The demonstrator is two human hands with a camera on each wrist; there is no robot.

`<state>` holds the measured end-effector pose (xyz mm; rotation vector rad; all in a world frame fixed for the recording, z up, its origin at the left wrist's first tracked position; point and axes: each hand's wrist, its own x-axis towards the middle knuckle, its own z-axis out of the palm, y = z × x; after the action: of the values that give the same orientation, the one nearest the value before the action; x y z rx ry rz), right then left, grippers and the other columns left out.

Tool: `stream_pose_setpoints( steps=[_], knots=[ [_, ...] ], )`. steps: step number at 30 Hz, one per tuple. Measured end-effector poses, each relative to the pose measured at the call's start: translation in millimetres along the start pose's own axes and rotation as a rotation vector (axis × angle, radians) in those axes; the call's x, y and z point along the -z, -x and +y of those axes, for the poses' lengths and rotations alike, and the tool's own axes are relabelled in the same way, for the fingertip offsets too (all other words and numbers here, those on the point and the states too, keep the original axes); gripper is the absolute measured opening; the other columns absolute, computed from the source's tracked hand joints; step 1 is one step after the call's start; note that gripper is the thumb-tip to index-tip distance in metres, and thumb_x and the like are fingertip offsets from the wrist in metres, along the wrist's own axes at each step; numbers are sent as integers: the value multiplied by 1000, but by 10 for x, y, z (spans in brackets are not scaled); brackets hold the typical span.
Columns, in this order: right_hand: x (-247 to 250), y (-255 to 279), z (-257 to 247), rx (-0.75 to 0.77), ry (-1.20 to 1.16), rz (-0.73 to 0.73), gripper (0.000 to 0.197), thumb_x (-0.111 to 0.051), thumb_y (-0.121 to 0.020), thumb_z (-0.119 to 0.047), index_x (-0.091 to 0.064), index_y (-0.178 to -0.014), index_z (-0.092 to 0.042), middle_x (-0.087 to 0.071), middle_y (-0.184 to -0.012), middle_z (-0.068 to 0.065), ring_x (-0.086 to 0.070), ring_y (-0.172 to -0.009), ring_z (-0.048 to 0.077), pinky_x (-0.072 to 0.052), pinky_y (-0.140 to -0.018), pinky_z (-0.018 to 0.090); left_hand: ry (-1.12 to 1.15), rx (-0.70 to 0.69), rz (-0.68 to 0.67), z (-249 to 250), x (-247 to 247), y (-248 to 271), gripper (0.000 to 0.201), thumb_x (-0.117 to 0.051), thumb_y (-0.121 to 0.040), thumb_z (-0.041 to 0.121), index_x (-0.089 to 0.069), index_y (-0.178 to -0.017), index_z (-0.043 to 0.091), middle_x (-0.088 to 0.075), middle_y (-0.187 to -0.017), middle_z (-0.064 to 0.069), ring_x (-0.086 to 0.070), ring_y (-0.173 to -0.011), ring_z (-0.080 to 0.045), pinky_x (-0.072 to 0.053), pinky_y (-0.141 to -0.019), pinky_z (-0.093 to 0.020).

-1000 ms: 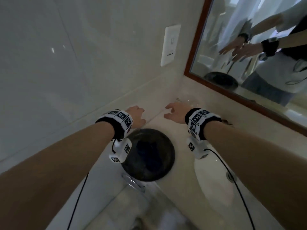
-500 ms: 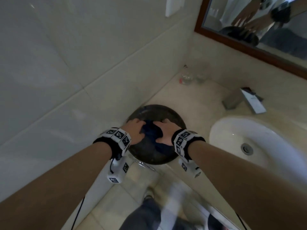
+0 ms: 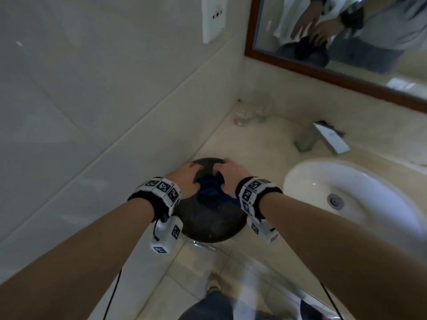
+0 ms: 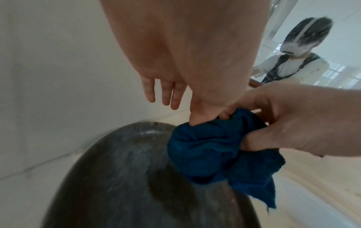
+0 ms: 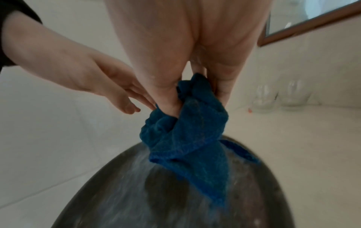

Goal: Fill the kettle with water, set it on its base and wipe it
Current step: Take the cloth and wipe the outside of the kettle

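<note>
A crumpled dark blue cloth (image 3: 209,190) lies on top of a dark round dish (image 3: 208,224) at the counter's near left corner. My right hand (image 3: 227,174) grips the cloth, thumb and fingers bunched round its upper folds (image 5: 195,95). My left hand (image 3: 187,179) lies beside it with straight fingers (image 4: 166,98); its thumb presses into the cloth (image 4: 210,151). One cloth corner hangs down over the dish (image 5: 156,200). No kettle or base shows in any view.
A white sink basin (image 3: 369,192) with a chrome faucet (image 3: 323,139) sits to the right. Two clear glasses (image 3: 251,112) stand in the back corner. The tiled wall with a socket plate (image 3: 213,17) runs close on the left. A framed mirror (image 3: 300,58) hangs behind.
Both hands came back from beyond the dish onto the cloth. The right hand has closed on it and bunched it up. The head view tilted downward.
</note>
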<state>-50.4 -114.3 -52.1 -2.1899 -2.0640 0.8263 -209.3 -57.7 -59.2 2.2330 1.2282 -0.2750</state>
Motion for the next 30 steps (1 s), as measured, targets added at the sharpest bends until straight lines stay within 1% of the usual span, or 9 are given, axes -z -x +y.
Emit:
stream_pose_setpoints(
  steps=[4,6,9,12,17,20,23,27,30],
  knots=[
    [505,164,157,-37,2,115,31,-63,-83,-8,-56,-111,-16,-47,-113,11,-57,-93,35,-51,-79,40,-34,-93,53,418,386,-124,58,-52,-88,12,-34,-143,15,-33,-148,-10,-38,-133,-28,-35,-110,-38],
    [775,300,285,-59,-2,172,29,-62,-83,-7,-56,-111,-14,-47,-113,12,-57,-97,36,-50,-79,38,-84,-136,92,708,584,-189,58,-52,-89,12,-34,-143,16,-31,-150,-8,-37,-134,-27,-34,-109,-38],
    [1207,541,492,-89,24,246,29,-60,-86,-8,-56,-114,-12,-49,-118,12,-55,-102,33,-40,-75,31,-131,-208,141,1166,858,-267,58,-53,-89,15,-33,-143,18,-32,-150,-7,-39,-133,-26,-37,-107,-38],
    [1648,826,692,-129,69,319,26,-60,-85,-10,-55,-110,-14,-50,-115,13,-58,-97,35,-43,-71,35,-165,-266,188,1651,1111,-281,57,-53,-91,17,-32,-144,19,-31,-151,-6,-38,-134,-26,-36,-108,-38],
    [2181,1353,1026,-187,68,475,23,-61,-81,-10,-56,-104,-14,-49,-111,13,-57,-94,35,-49,-77,37,-213,-371,229,2421,1368,-212,57,-52,-91,18,-32,-145,21,-30,-152,-6,-39,-134,-25,-35,-107,-36],
    [2378,1702,1257,-236,88,548,24,-60,-81,-11,-58,-105,-15,-52,-110,12,-59,-94,34,-48,-79,36,-255,-460,261,2873,1361,-145,56,-52,-90,18,-34,-143,20,-34,-150,-6,-41,-132,-25,-37,-105,-36],
    [2468,2094,1520,-298,87,596,28,-61,-80,-12,-59,-108,-15,-53,-109,12,-59,-97,34,-49,-82,37,-278,-550,256,3361,1251,-84,58,-53,-88,17,-35,-143,19,-36,-148,-7,-38,-134,-25,-35,-109,-38],
    [2494,2705,1933,-403,87,631,28,-61,-80,-12,-60,-108,-16,-54,-112,13,-58,-99,35,-50,-84,37,-301,-657,228,4045,986,15,57,-52,-87,16,-36,-142,18,-41,-144,-8,-41,-131,-26,-35,-109,-39],
    [2449,3227,2243,-486,67,681,28,-59,-81,-11,-61,-109,-15,-54,-113,12,-59,-97,34,-51,-86,39,-339,-742,218,4568,731,137,56,-52,-88,15,-37,-141,19,-43,-143,-6,-45,-128,-26,-37,-107,-37]
  ],
)
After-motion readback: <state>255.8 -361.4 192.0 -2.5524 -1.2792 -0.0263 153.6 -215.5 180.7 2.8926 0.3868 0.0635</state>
